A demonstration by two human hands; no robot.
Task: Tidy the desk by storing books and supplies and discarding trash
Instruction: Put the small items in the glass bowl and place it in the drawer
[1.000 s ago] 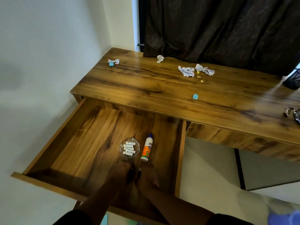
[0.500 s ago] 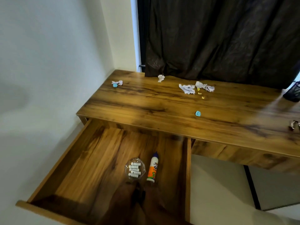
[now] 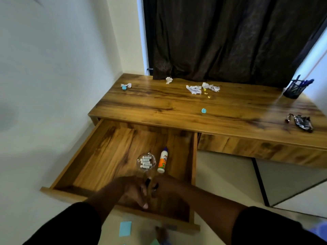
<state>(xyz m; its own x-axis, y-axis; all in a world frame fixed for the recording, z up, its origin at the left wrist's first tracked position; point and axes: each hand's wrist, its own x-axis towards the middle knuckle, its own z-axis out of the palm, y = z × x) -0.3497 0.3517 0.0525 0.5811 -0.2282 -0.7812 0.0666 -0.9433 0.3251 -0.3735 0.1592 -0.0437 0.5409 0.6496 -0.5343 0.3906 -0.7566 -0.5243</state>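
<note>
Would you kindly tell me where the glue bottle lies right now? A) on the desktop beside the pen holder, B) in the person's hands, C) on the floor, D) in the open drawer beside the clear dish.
D: the glue bottle lies flat in the open drawer, just right of the clear dish.

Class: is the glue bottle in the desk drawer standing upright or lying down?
Lying down: the glue bottle rests on its side on the drawer floor, cap pointing toward the desk.
</note>
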